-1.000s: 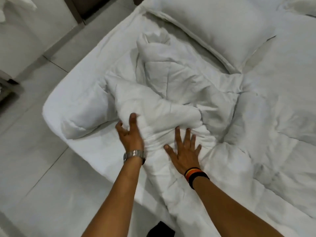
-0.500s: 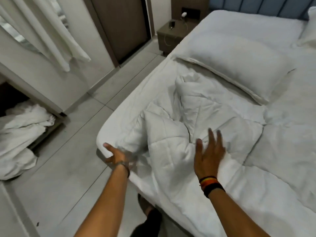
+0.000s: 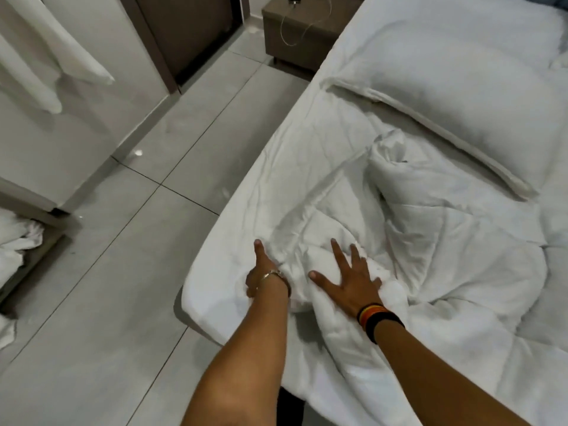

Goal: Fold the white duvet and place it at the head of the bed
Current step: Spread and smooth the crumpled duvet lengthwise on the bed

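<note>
The white duvet [image 3: 436, 241] lies crumpled over the bed [image 3: 227, 250], bunched in a ridge near the bed's left corner. My left hand [image 3: 264, 272] is at the ridge's left side; one digit points up, the other fingers are buried in a gathered fold of the duvet. My right hand [image 3: 347, 279] lies flat on top of the bunched duvet, fingers spread, just right of the left hand. A white pillow [image 3: 461, 96] rests at the head of the bed, beyond the duvet.
A brown nightstand [image 3: 295, 29] with a cable stands by the head of the bed, next to a dark door [image 3: 190, 32]. White cloths [image 3: 61, 56] hang at upper left. A heap of white linen [image 3: 15, 244] sits at the left edge. Grey floor tiles [image 3: 123, 302] run alongside the bed.
My left hand moved from under the bed corner up into the duvet fold. My right hand came down flat onto the bunched duvet. The view shifted closer to the bed's left edge.
</note>
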Demonstrator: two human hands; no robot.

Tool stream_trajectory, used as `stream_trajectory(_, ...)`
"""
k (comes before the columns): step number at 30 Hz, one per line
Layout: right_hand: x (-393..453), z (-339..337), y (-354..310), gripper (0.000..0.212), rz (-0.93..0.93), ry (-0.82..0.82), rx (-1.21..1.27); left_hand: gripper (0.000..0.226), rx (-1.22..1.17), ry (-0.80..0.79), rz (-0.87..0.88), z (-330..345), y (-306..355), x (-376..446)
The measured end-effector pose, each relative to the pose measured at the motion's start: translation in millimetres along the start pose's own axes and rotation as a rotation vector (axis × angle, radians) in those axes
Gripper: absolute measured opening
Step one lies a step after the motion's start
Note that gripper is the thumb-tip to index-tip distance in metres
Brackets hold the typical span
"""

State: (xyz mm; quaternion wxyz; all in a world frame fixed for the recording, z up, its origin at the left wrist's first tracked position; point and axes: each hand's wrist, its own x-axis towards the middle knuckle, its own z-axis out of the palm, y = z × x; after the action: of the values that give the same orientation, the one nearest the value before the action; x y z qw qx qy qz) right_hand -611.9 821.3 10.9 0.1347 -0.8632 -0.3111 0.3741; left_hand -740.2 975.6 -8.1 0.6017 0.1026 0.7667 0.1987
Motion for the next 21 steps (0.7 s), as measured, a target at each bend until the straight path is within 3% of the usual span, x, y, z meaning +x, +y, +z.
stream_trajectory(2, -1.9, -2.2, -3.6, 0.105, 0.009, 0.039, 0.033, 0.072, -0.119, -0.061, 0.041, -6.9, 9.1, -12.0)
stream_trajectory(4, -4.3, -5.3, -13.2, 0.102, 0.017, 0.060, 0.054, 0.058, -0.192, -0.187, 0.036, -15.7, 35.5, -6.8)
stream_trajectory(9, -9.2, 6.3, -77.6, 0.102, -0.106, 0.110, 0.106, 0.078, -0.432, -0.423, 0.301, -61.6, 155.3, -5.7)
stream_trajectory(12, -14.8, 31.3, -130.5, 0.101, -0.208, 0.171, 0.132, 0.088, -0.417, -0.448, 0.420, -102.7, 211.4, -15.1)
stream_trajectory(16, -25.6, 83.6, -141.8, 0.098, -0.111, 0.037, 0.051, 0.099, -0.061, -0.487, 0.389, -161.5, 201.2, 28.8)
stream_trajectory(21, -30.1, 106.8, -139.2, 0.096, 0.062, 0.088, 0.082, 0.089, 0.573, -0.281, 0.523, -171.5, 193.6, 82.1)
